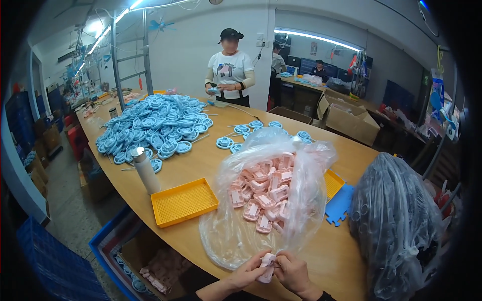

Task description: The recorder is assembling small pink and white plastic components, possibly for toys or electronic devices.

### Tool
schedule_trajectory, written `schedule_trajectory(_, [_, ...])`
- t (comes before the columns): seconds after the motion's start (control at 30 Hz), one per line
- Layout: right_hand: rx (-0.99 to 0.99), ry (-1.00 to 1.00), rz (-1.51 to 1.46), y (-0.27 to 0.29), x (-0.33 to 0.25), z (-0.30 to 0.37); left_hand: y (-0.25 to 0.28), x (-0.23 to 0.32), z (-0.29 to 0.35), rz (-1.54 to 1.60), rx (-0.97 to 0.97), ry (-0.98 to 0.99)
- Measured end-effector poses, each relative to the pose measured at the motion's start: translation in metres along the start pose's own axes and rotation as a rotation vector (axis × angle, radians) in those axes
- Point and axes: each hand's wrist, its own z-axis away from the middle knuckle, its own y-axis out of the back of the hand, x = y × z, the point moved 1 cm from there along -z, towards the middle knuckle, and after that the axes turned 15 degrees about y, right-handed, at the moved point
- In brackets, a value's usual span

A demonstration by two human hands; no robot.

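Observation:
At the near table edge, my left hand grips a small pale pink plastic housing between thumb and fingers. My right hand is closed against the housing's right side. A thin dark sliver shows at its fingertips, too small to name. Just beyond both hands lies a clear plastic bag, spread wide and full of similar pink housings.
Left of the bag are a yellow tray and a white bottle. Blue round parts form a large heap farther back. A blue foam mat and grey plastic bag lie right. A co-worker stands across the table.

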Motion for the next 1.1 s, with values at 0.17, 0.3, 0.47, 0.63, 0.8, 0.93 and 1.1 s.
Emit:
schedule_trajectory(0.17, [0.112,-0.161,-0.153,-0.008,0.021,0.025,0.006,-0.005,-0.014,-0.009,-0.086,0.083])
schedule_trajectory(0.3, [0.02,-0.288,-0.349,-0.01,0.028,0.02,0.011,-0.002,-0.012,-0.018,-0.144,-0.052])
schedule_trajectory(0.47, [0.113,-0.237,-0.188,0.009,0.025,0.046,-0.034,0.018,-0.013,-0.121,-0.159,0.108])
schedule_trajectory(0.63, [0.115,-0.22,0.267,0.018,0.012,0.058,-0.041,0.005,-0.031,-0.067,-0.068,0.211])
schedule_trajectory(0.8, [0.173,-0.19,0.218,0.01,0.012,0.065,-0.04,0.003,-0.028,-0.169,-0.061,0.193])
schedule_trajectory(0.93, [0.243,-0.235,0.036,0.011,0.017,0.062,-0.043,0.016,-0.024,-0.117,-0.044,0.213])
schedule_trajectory(1.1, [0.254,-0.246,-0.176,0.004,0.032,0.048,-0.04,0.027,-0.02,-0.079,0.002,0.209])
